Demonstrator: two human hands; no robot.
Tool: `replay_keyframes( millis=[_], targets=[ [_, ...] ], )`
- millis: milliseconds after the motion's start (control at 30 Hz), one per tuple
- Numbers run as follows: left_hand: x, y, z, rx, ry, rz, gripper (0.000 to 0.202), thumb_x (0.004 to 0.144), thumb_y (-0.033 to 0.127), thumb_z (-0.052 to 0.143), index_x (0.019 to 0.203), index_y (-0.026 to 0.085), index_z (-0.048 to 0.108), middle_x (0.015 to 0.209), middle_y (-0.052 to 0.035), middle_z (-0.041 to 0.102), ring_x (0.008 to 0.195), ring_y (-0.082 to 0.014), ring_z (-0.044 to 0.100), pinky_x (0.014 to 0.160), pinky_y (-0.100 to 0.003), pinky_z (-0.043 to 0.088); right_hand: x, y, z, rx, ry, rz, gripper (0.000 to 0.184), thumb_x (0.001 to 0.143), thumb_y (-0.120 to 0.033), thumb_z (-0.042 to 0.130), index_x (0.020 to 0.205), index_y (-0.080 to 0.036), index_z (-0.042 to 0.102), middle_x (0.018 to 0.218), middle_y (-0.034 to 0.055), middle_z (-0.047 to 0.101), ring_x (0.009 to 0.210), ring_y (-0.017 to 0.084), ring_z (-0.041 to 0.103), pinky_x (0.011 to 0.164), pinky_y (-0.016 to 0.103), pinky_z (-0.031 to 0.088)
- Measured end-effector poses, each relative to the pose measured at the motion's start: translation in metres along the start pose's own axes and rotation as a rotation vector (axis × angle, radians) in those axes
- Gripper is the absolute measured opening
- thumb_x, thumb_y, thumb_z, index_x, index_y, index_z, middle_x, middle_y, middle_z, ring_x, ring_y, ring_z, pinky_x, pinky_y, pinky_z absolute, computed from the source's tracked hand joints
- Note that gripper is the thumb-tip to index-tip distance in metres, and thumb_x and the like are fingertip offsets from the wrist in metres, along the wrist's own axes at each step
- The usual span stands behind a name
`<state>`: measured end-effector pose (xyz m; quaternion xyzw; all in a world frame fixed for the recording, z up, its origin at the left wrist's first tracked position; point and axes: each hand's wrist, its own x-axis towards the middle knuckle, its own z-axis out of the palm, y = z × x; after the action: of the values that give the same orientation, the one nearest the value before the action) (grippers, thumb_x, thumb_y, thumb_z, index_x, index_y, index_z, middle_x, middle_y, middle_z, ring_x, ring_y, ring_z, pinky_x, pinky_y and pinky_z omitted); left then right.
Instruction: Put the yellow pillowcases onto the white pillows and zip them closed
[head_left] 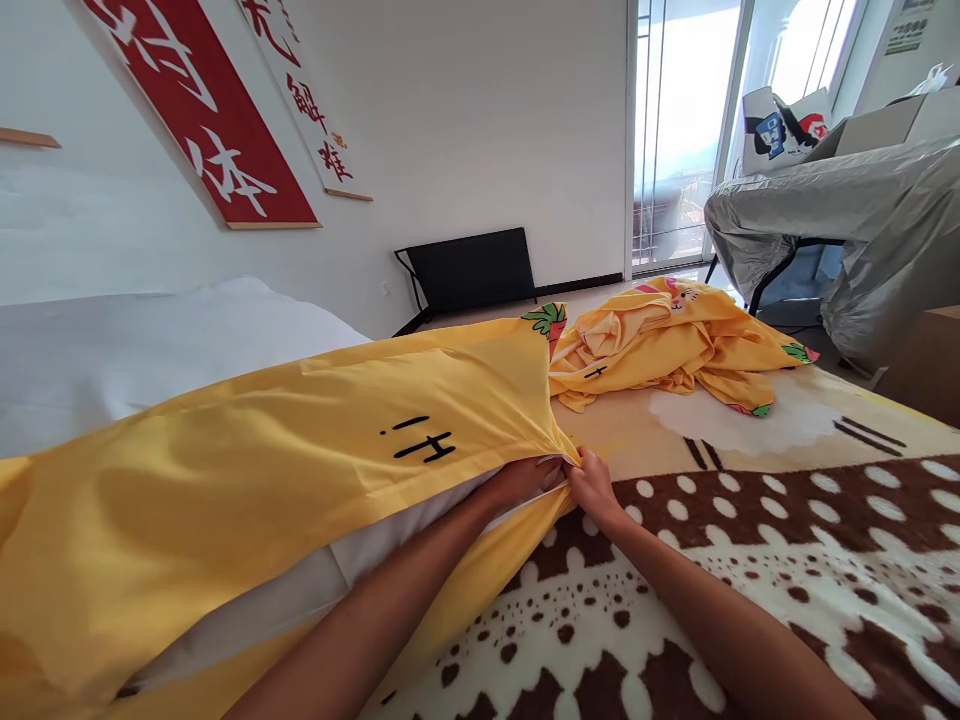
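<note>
A yellow bedding cover with black "Hi!" lettering and a carrot print at its far corner lies spread across the left and middle. Its long near side gapes, and a white insert shows within. My left hand reaches into this opening at the right end, its fingers bent together and partly covered by the cloth. What they pinch is hidden. Right beside it, my right hand is closed on the cover's gathered corner, pulling the fabric into creases.
Beyond my hands lies a crumpled heap of yellow printed fabric. A brown and cream patterned blanket covers the bed. White bedding rises at the left. A black folded panel leans on the wall; a silver-covered table holds boxes.
</note>
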<state>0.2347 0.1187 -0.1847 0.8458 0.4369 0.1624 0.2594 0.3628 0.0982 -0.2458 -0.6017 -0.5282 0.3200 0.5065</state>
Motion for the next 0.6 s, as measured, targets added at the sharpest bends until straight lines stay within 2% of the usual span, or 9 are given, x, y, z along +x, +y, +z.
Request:
replay_keyframes(
  millis=[167, 300, 433, 533, 600],
  targets=[
    [0.002, 0.009, -0.005, 0.066, -0.134, 0.099, 0.022, 0.079, 0.014, 0.044, 0.088, 0.018, 0.064, 0.106, -0.0052, 0.066, 0.100, -0.0202, 0.057, 0.095, -0.032, 0.041, 0.000, 0.001, 0.001, 0.042, 0.024, 0.004, 0.013, 0.063, -0.021, 0.039, 0.069, -0.021, 0.050, 0.068, 0.0031, 0.060, 0.066, 0.019, 0.051, 0.059, 0.026, 0.033],
    [0.011, 0.009, -0.002, 0.121, -0.166, 0.113, 0.015, 0.076, 0.009, 0.050, 0.078, 0.016, 0.063, 0.095, -0.0056, 0.068, 0.092, -0.0197, 0.058, 0.090, -0.034, 0.043, -0.002, 0.002, 0.000, 0.076, 0.026, -0.015, 0.014, 0.063, -0.025, 0.038, 0.070, -0.020, 0.050, 0.069, 0.0028, 0.059, 0.066, 0.018, 0.050, 0.059, 0.026, 0.033],
    [0.018, 0.002, 0.011, 0.148, -0.128, 0.085, 0.007, 0.082, 0.017, 0.056, 0.081, 0.013, 0.062, 0.091, -0.0033, 0.064, 0.088, -0.0174, 0.059, 0.085, -0.036, 0.047, -0.004, 0.001, 0.001, 0.096, 0.037, -0.036, 0.012, 0.065, -0.029, 0.040, 0.069, -0.021, 0.048, 0.067, 0.0016, 0.057, 0.065, 0.018, 0.048, 0.059, 0.027, 0.033],
    [0.020, 0.000, 0.019, 0.155, -0.043, 0.037, 0.017, 0.087, 0.028, 0.054, 0.090, 0.012, 0.061, 0.097, -0.0034, 0.062, 0.092, -0.0190, 0.058, 0.084, -0.038, 0.048, -0.003, 0.001, 0.001, 0.102, 0.048, -0.034, 0.011, 0.064, -0.030, 0.041, 0.067, -0.021, 0.047, 0.065, 0.0014, 0.056, 0.064, 0.017, 0.047, 0.059, 0.027, 0.031],
    [0.020, 0.000, 0.020, 0.149, -0.008, 0.022, 0.017, 0.086, 0.028, 0.055, 0.092, 0.013, 0.061, 0.101, -0.0045, 0.061, 0.096, -0.0199, 0.057, 0.087, -0.040, 0.046, -0.002, 0.000, 0.000, 0.107, 0.049, -0.030, 0.011, 0.063, -0.030, 0.042, 0.066, -0.021, 0.048, 0.064, 0.0012, 0.056, 0.063, 0.017, 0.046, 0.058, 0.027, 0.031]
  ],
)
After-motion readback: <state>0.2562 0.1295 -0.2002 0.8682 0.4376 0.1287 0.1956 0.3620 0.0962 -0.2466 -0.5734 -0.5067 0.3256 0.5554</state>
